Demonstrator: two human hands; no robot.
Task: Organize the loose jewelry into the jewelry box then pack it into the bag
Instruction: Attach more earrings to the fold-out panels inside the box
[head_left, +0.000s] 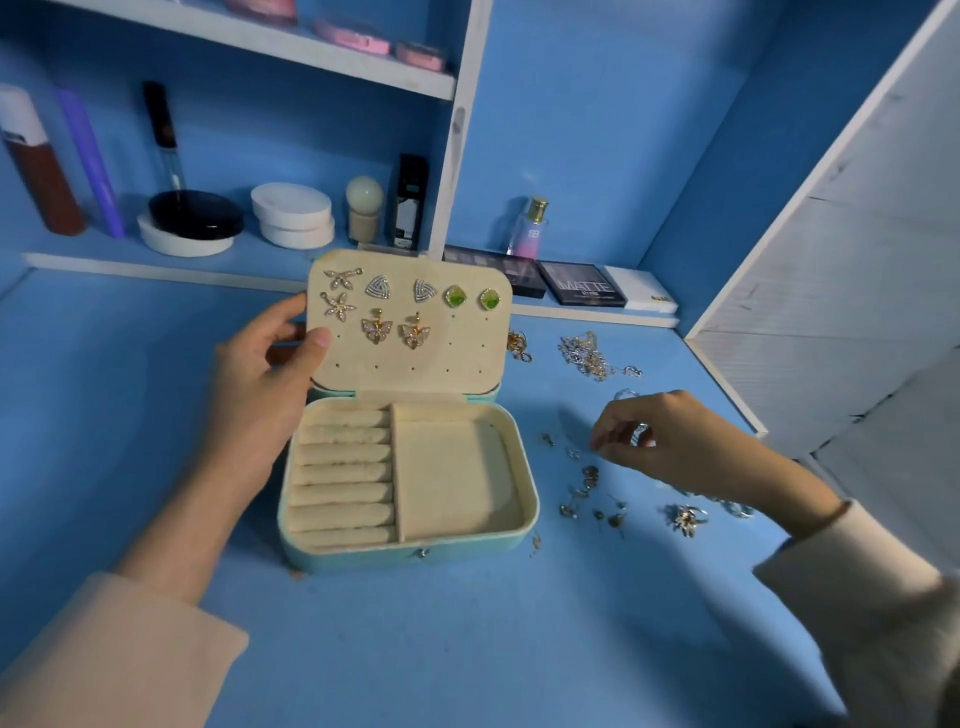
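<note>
**Filling the lid, reaching for the next earring**

My left hand (265, 364) pinches the left edge of the lid (415, 364), thumb on the front and fingers behind, holding it upright over the box (410, 553). Four pairs of pinned earrings (395, 330) sit to the right of that thumb, with bare holes below them.

My right hand (670, 436) hangs over the loose earrings (587, 483) on the table (467, 649), fingers curled and the tips just beside a small piece. Something shiny shows between the fingers, but I cannot tell whether I have hold of it or only hover. The chains (592, 353) lie beyond my right knuckles and the rings (685, 519) nearer my right wrist. The box itself is between my two hands; its ring rolls (343, 473) and open tray (452, 478) hold nothing. No bag is in view.

I judge I am partway through the earrings, with chains, rings and packing left. Next I need a clean two-finger pinch on one small earring, then its post lined up with a free hole while my left steadies the lid against the push.
</note>
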